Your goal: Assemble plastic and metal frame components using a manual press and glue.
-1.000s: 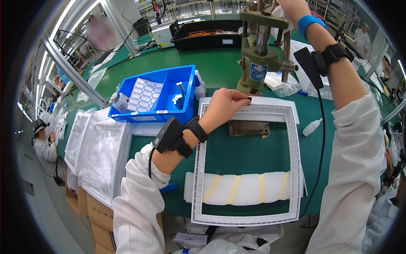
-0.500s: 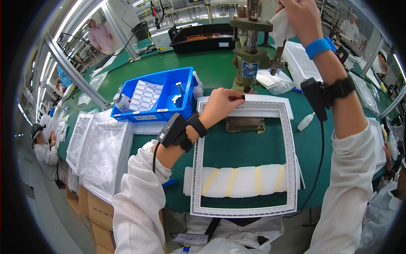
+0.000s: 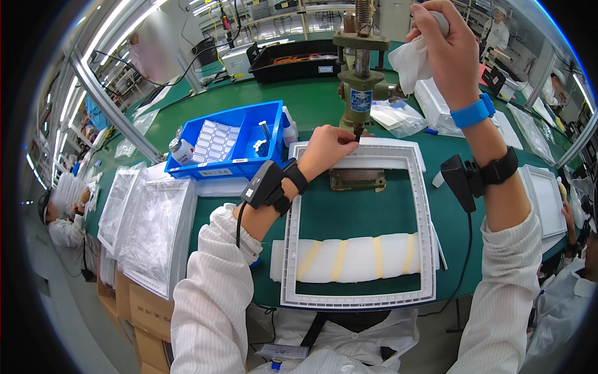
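A white rectangular plastic frame (image 3: 425, 234) lies in front of me, its far side under a green arbor press (image 3: 359, 84). My left hand (image 3: 327, 149) is closed in a pinch at that far side, right below the press's dark lowered tip (image 3: 359, 130). A small black piece was visible between its fingertips; now the fingers mostly hide it. Raised at upper right, my right hand (image 3: 450, 47) is wrapped round the press lever's grey rounded knob (image 3: 440, 23). White cloth (image 3: 411, 64) hangs from under that hand.
A taped white foam roll (image 3: 355, 259) lies under the frame's near part. Left stand a blue bin (image 3: 233, 167) with labels and bottles, and bagged white frames (image 3: 152, 230). Farther back is a black tray (image 3: 293, 70). Co-workers are at both sides.
My right hand has come down a little with the lever and cloth, its knob now showing. The press tip is closer to my left fingertips, which remain at the frame's far side.
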Tool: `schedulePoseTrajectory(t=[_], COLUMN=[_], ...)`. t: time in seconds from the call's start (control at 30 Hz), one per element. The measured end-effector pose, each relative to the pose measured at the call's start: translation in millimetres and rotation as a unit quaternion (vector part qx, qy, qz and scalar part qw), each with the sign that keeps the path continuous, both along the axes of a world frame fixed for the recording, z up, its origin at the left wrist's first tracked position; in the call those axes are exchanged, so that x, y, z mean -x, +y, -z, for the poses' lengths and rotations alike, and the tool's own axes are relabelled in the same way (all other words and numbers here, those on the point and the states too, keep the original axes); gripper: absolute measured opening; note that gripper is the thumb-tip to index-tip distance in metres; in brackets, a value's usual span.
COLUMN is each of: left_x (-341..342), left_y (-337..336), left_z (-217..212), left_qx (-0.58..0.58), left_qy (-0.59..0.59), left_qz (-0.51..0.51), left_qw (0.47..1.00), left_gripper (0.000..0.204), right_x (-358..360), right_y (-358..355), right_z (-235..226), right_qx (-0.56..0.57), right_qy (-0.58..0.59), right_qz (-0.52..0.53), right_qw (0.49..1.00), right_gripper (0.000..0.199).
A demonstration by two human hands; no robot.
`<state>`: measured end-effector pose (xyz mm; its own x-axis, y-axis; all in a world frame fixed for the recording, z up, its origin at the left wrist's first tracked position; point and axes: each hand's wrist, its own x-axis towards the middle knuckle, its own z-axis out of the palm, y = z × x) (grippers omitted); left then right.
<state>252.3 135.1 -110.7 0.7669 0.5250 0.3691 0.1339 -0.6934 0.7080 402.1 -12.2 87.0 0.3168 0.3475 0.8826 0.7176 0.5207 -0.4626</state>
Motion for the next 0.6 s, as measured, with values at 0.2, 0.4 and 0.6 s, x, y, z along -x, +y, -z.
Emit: schedulePoseTrajectory(t=[0.2, 0.4, 0.6], left_x=[0.9, 0.5, 2.2], left_y=[-2.1, 1.4, 1.7], left_z=[-4.9, -5.6, -3.1], left_qx=[0.024, 0.028, 0.034], left_qy=[0.015, 0.02, 0.001], left_qz=[-0.01, -0.007, 0.005], left_qw=[1.0, 0.999, 0.999], left_gripper=[0.031, 0.03, 0.03], right_x=[-9.0, -7.7, -7.3], right_y=[-12.3, -23.9, -24.5], right_z=[26.8, 47.1, 49.1], right_qx=[0.012, -0.029, -0.031], right_qy=[-0.031, -0.084, -0.081], right_qz=[0.016, 0.009, 0.011], right_qw=[0.999, 0.996, 0.996], right_gripper=[0.015, 0.014, 0.014])
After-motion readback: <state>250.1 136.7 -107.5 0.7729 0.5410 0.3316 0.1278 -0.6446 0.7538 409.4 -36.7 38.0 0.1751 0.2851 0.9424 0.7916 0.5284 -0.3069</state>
